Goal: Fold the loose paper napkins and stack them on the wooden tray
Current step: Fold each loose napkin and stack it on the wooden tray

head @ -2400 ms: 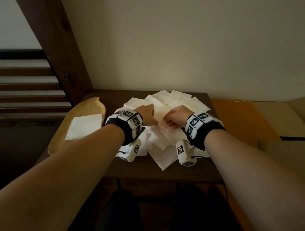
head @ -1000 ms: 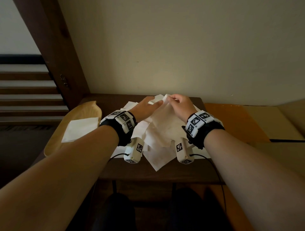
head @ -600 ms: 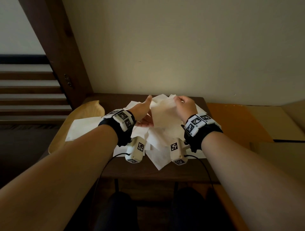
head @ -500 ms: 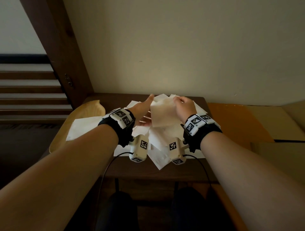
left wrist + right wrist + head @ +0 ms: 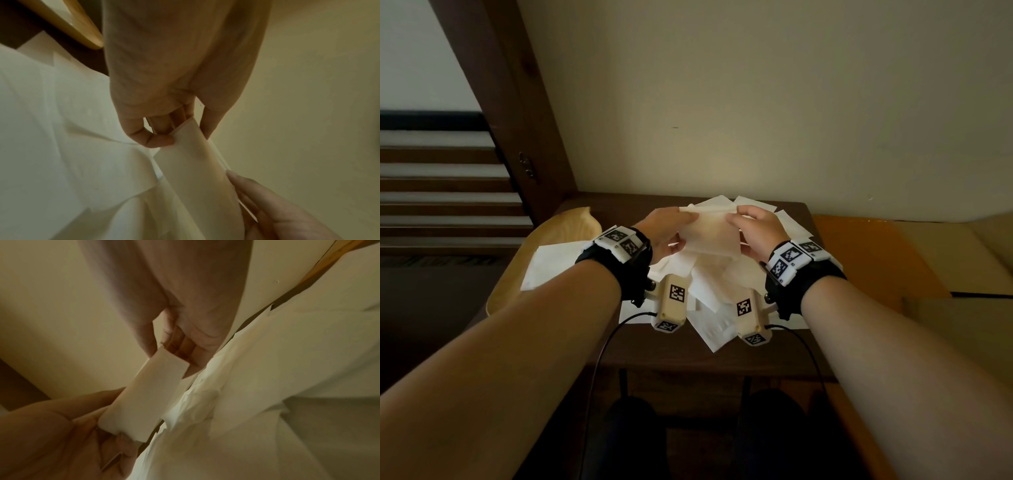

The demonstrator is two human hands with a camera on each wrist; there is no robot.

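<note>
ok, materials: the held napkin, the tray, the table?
Napkin: thin white paper, matte; it glows slightly translucent between the left hand and right hand and keeps a folded edge.
Tray: pale wood by the look, smooth, faint grain lines, low sheen.
Table: dark brown, probably wood or veneer; too dim to show grain.

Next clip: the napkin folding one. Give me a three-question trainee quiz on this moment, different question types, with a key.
1. True or false: both hands hold one napkin above the pile.
2. Where is the tray? A) to the left of the pile B) to the right of the pile C) under the pile
3. Fill in: the tray already holds a folded ____.

Key:
1. True: the left hand and the right hand pinch its sides.
2. A
3. napkin
</note>
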